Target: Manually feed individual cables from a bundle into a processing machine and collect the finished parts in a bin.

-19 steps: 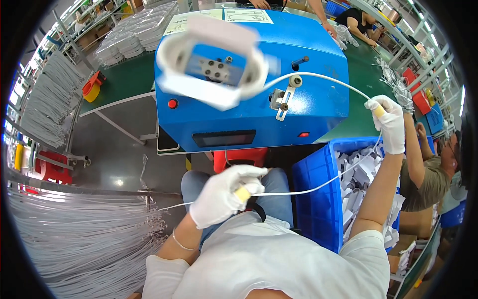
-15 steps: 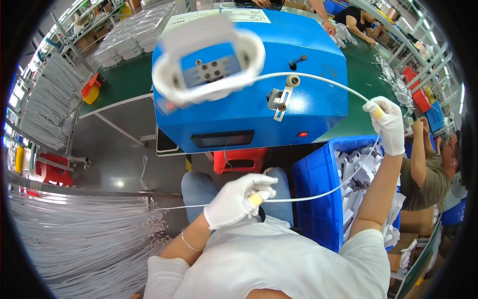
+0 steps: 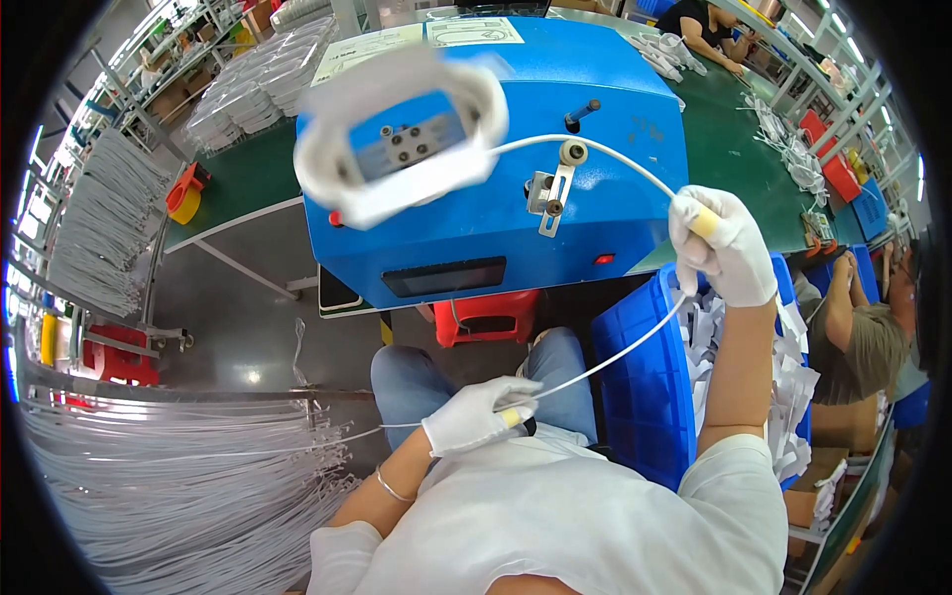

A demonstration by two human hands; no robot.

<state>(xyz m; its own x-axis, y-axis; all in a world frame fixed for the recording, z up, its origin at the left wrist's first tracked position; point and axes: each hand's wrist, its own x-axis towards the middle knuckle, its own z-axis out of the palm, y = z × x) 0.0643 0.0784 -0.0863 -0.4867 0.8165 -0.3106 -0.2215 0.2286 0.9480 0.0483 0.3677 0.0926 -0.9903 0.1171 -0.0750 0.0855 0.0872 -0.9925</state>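
Observation:
A white cable (image 3: 623,349) runs from the hanging cables at my left through both gloved hands to a blue winding machine (image 3: 625,119). My right hand (image 3: 724,243), in a white glove with yellow tape on a finger, is closed round the cable beside the machine's right edge. Lower, in front of my lap, my left hand (image 3: 474,416) pinches the same cable, also gloved and taped. From the right hand the cable passes the guide roller (image 3: 573,152) to a motion-blurred white loop (image 3: 421,193) round the metal winding head (image 3: 407,145).
A blue crate (image 3: 640,402) of white pieces stands at my right. Many white cables (image 3: 169,486) hang on a rack at left. Under the machine is a red stool (image 3: 486,319). Stacked clear trays (image 3: 248,99) lie on the green bench (image 3: 243,193). Co-workers sit farther right.
My right hand has moved left, nearer the machine, with the cable sliding or being carried along. My left hand has dropped slightly. The loop stays blurred; a person's hands behind the machine have left view.

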